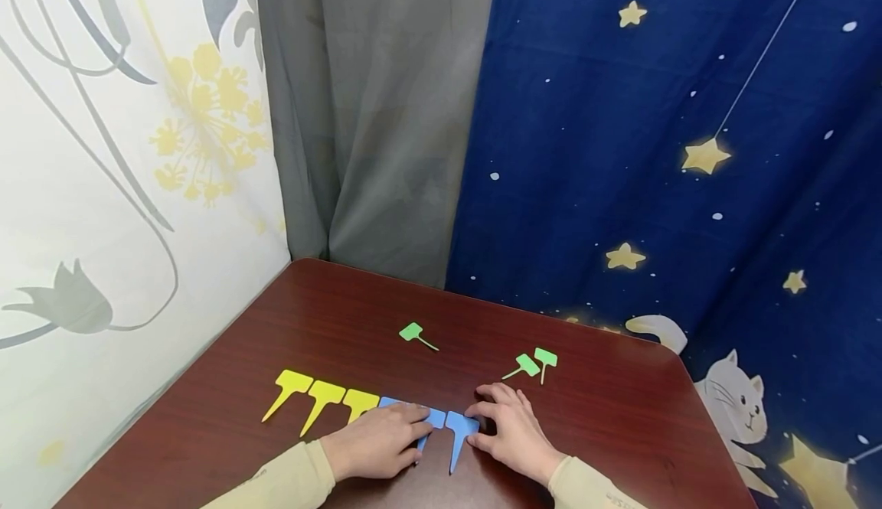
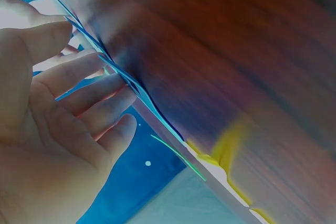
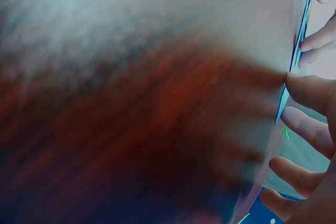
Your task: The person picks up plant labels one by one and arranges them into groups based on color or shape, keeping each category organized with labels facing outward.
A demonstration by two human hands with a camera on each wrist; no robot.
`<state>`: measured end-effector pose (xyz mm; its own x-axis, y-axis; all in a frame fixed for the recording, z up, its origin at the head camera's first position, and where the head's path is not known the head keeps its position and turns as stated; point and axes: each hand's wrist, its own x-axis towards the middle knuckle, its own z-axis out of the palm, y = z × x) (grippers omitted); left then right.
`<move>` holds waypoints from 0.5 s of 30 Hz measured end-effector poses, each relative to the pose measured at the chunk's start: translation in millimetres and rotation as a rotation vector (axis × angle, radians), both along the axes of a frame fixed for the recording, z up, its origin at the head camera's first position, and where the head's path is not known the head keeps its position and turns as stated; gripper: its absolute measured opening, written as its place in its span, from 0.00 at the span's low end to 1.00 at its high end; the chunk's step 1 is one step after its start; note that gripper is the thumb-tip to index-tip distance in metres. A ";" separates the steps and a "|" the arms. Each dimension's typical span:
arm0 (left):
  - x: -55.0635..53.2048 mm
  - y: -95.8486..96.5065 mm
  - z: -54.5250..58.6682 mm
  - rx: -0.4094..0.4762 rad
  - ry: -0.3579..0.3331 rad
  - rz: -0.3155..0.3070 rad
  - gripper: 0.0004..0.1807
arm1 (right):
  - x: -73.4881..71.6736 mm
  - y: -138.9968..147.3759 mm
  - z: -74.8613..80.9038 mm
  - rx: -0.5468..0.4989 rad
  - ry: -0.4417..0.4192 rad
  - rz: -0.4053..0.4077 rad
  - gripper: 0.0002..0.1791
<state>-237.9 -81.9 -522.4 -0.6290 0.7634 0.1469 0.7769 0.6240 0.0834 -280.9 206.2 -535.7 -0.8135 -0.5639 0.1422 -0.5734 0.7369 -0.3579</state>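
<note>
On the table, three yellow T-shaped plant labels (image 1: 327,393) stand in a row, continued to the right by blue plant labels. My left hand (image 1: 375,442) rests over the blue labels in the middle, its fingertips on a blue label (image 1: 436,418) and hiding part of it. Another blue label (image 1: 391,401) shows only its top edge behind that hand. At the row's right end lies a blue label (image 1: 458,426) with its stem toward me. The thumb and index finger of my right hand (image 1: 513,426) touch its right edge; the other fingers are loosely bent.
Farther back lie three green plant labels: one alone (image 1: 411,331), and two close together, one tilted (image 1: 527,364) and one more upright (image 1: 546,357). Curtains, grey (image 1: 393,111) and dark blue (image 1: 586,149), hang behind the brown table (image 1: 331,302). A white patterned cloth (image 1: 138,264) hangs at the left.
</note>
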 end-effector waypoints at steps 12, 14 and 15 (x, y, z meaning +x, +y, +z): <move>0.6 0.3 -0.8 0.002 0.014 -0.003 0.22 | 1.8 -2.8 -0.8 0.014 0.046 0.014 0.12; 0.3 0.2 -1.2 0.002 0.022 -0.007 0.21 | 1.9 -2.9 -1.0 0.013 0.048 0.014 0.12; 0.3 0.3 -1.4 0.003 0.020 -0.009 0.21 | 2.0 -2.8 -0.9 0.012 0.049 0.015 0.12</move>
